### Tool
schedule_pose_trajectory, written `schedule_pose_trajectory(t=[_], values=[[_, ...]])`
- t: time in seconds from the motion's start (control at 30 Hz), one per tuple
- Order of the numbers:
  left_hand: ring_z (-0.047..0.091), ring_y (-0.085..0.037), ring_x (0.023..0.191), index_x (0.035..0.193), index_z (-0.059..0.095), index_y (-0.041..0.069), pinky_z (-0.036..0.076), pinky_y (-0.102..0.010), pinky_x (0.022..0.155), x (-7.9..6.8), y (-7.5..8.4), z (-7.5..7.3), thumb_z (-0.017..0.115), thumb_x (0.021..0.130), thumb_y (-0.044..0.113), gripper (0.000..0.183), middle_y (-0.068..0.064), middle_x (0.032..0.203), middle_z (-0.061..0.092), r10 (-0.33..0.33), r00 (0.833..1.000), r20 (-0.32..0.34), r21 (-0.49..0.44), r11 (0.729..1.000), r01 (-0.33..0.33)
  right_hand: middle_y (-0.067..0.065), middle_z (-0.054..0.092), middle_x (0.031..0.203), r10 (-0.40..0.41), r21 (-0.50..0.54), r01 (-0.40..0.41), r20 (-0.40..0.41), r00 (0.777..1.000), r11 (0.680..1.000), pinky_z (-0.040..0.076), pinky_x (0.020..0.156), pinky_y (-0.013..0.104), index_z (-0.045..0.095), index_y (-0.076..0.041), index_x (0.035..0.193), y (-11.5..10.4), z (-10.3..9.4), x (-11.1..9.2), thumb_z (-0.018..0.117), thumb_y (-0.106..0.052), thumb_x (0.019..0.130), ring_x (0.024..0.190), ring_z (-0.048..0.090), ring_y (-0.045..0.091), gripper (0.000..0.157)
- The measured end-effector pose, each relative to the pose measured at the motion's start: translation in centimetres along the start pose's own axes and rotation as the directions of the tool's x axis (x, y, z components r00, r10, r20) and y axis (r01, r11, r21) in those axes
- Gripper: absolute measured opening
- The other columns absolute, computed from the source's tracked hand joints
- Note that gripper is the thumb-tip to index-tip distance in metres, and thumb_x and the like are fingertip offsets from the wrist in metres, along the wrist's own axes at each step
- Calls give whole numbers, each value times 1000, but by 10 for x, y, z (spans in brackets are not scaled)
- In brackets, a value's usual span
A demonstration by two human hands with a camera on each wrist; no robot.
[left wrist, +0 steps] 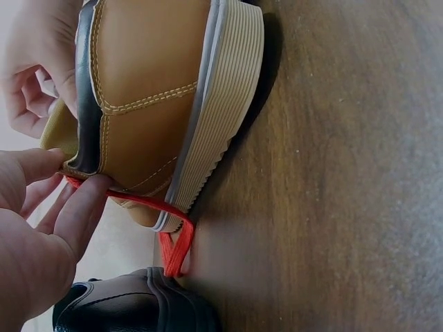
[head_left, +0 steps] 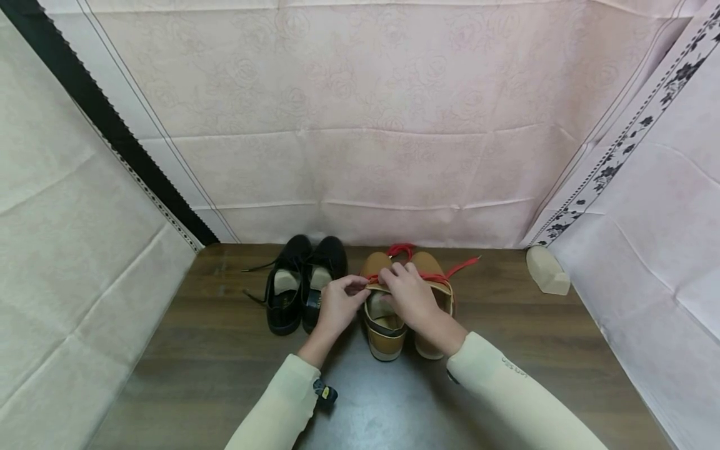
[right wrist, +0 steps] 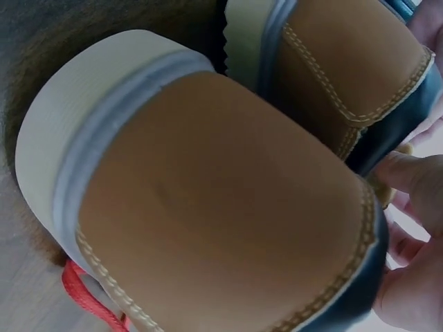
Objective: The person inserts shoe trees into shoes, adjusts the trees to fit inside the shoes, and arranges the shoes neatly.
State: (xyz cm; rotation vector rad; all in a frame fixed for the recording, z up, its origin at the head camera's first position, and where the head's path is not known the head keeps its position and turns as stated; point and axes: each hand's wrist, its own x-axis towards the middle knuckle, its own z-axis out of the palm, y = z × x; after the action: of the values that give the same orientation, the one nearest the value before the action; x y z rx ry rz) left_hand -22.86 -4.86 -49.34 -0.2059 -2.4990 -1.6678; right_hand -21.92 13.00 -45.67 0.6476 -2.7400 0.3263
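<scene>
My left hand point(head_left: 339, 304) pinches the eyelet edge of the left tan shoe point(left wrist: 145, 90), thumb inside and fingers outside, where a red shoelace point(left wrist: 152, 203) passes. The right hand point(head_left: 415, 299) reaches over the opening of that shoe. Its curled fingers point(left wrist: 28, 104) are at the yellowish tongue point(left wrist: 59, 131), which they seem to pinch; the contact is partly hidden. Next to it the right tan shoe point(right wrist: 221, 200) stands with its heel towards me. A red lace point(head_left: 464, 267) spreads out from that shoe's front.
A pair of black shoes point(head_left: 284, 315) with loose black laces stands to the left. At the far right corner lies a cream-coloured block point(head_left: 547, 270). Patterned cloth point(head_left: 360, 125) hangs behind and along both sides of the brown wooden surface point(head_left: 500, 306).
</scene>
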Motion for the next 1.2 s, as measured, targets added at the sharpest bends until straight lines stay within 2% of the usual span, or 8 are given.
schedule_pose_trajectory(t=[0.3,0.57,0.83,1.03,1.2], values=[[75,-18,87,102,80,13,62,-30,72,1,0,0,80,91,11,11,-4,99,78,-4,1000,-1,4,1000,4,5,60,97,-16,-37,15,-19,1000,999,56,71,37,64,-15,100,4,8,0,91,-24,80,90,53,27,35],[74,-16,86,102,80,14,61,-28,70,1,-1,0,80,91,12,11,-4,98,78,-13,1000,4,-2,1000,13,5,62,98,-59,11,59,-49,997,998,56,76,37,65,-14,104,8,4,-3,91,-20,80,91,54,27,35],[74,-16,83,102,80,13,61,-26,65,2,1,-3,78,92,11,10,-5,98,78,-17,1000,12,-8,1000,17,4,64,100,-99,74,107,-103,990,991,54,75,36,69,-11,112,17,-12,-8,91,-22,81,92,56,26,40],[71,-14,82,100,81,14,59,-26,68,5,1,-6,79,91,11,10,-1,94,78,13,1000,-11,64,998,-13,5,65,103,-85,103,100,-138,987,990,54,79,38,70,-12,111,27,-27,-17,92,-22,79,97,58,27,40],[70,-15,82,99,81,13,59,-30,72,7,3,-10,78,91,9,9,-2,93,78,33,999,-13,89,996,-32,6,66,104,-71,116,89,-151,986,989,54,81,39,69,-12,111,39,-36,-23,92,-19,78,99,58,27,40]])
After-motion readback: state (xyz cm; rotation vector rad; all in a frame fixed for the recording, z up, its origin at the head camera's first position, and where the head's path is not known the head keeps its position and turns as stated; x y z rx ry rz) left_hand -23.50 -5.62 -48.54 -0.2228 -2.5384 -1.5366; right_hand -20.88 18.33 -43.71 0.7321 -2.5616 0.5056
